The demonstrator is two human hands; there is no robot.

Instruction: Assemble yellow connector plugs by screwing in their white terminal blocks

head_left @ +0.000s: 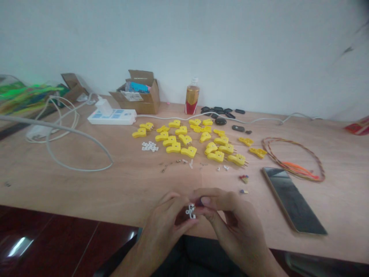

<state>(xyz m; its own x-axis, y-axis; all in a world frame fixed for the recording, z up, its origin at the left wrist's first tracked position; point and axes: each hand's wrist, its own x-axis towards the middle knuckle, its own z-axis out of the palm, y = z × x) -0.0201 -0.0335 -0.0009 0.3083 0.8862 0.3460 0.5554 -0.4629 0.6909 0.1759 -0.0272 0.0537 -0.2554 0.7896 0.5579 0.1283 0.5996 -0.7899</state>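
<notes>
White piece: a small white plastic part (190, 211), irregular in outline, with a round, ring-like lug at its left and a squared, notched end at lower right; finer detail is blurred.
Its place: low in the view, between the two hands, at the near edge of the pale brown wooden counter (86, 184).
Left hand: the left hand (161, 220) pinches the white part between thumb and curled fingers.
Right hand: the right hand (240, 223) pinches a small dark piece (199, 201) between thumb and forefinger, just beside the white part; I cannot tell whether the two pieces touch.
Yellow plugs: yellow plastic plugs (188, 151), several showing metal pins, lie grouped beyond the hands.
White heap: small white plastic pieces (150, 146), piled left of most plugs.
</notes>
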